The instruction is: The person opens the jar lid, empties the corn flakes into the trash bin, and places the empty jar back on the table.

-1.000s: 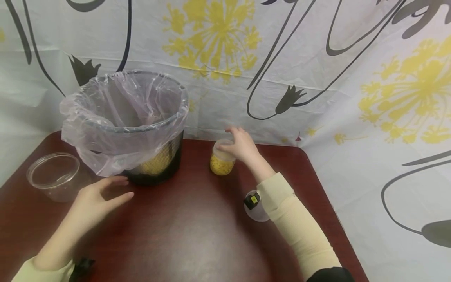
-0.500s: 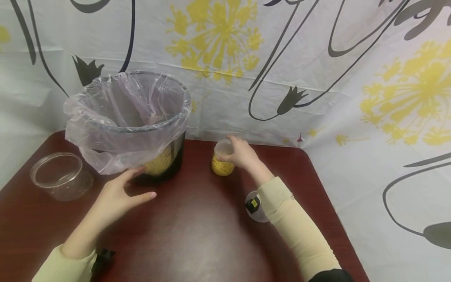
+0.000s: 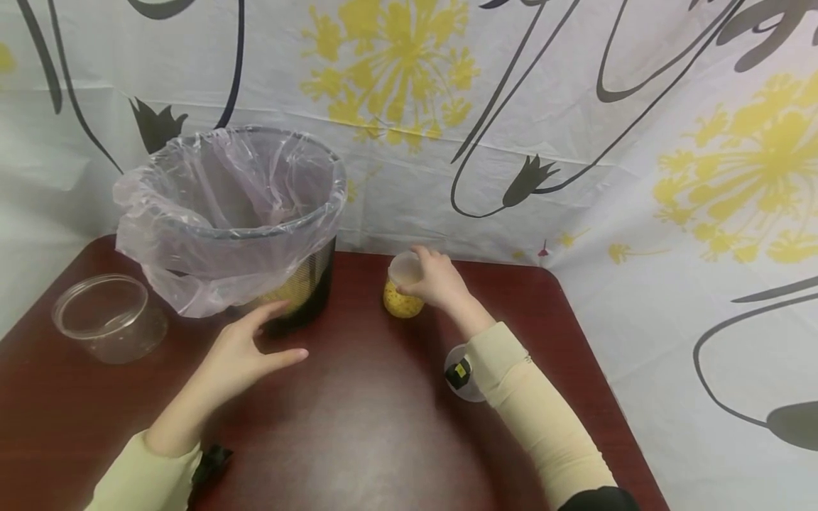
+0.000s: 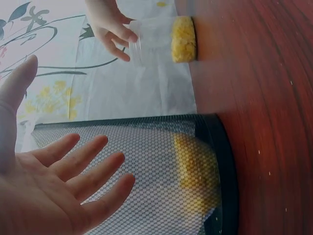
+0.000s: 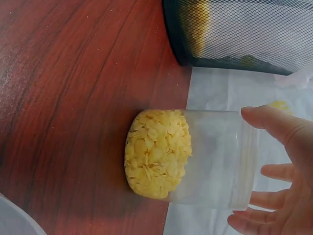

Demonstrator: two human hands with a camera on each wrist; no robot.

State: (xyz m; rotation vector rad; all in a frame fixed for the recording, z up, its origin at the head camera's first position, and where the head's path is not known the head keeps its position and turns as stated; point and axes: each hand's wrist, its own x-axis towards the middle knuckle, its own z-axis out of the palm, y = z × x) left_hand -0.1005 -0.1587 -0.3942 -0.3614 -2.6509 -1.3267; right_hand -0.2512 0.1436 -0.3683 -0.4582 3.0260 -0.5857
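Left hand (image 3: pixel 239 358), spread wide, has shifted right, near the bin (image 3: pixel 319 273). Right hand (image 3: pixel 441 280) grips the jar (image 3: pixel 402 303) rim.

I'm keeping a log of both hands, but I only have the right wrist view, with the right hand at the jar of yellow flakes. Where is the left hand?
Observer: The left hand is in front of the mesh bin, as the head view shows.
Operator: Is it holding anything?
Observer: No, the left wrist view shows its fingers spread, with nothing in them.
Operator: Thanks. What stands on the other side of the bin, outside my frame?
Observer: A clear round container stands to the left of the bin, seen from the head camera.
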